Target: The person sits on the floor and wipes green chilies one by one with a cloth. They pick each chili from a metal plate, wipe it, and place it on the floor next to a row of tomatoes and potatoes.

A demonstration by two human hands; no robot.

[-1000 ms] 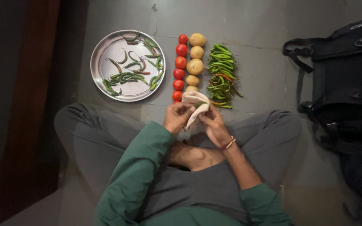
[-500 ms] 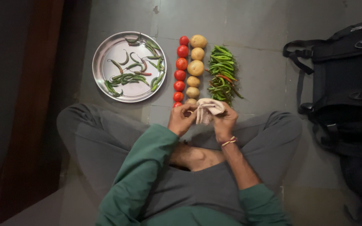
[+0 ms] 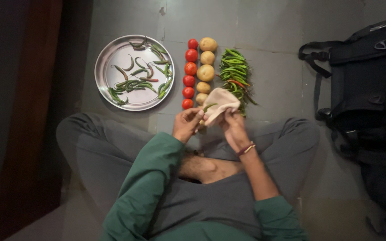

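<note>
item: green chilli (image 3: 209, 107), you are pinching it in left hand (image 3: 185, 125) fingers, right hand (image 3: 234, 129) clamping beige cloth (image 3: 220, 101); risk: rubbing hard is snapping it.

A single head-worn camera looks almost straight down from above the seated person, facing the grey floor (image 3: 273, 85) ahead of the crossed legs, so the body enters from 6 o'clock and the forward direction runs toward 12 o'clock. It sits far enough to take in both knees, the round steel plate (image 3: 108, 76) at 10 o'clock, the rows of vegetables near 12 o'clock and the black bag (image 3: 371, 89) at 3 o'clock, while both hands stay near the centre of the frame. There is only this one view, so nothing is shared with a second camera.
</note>
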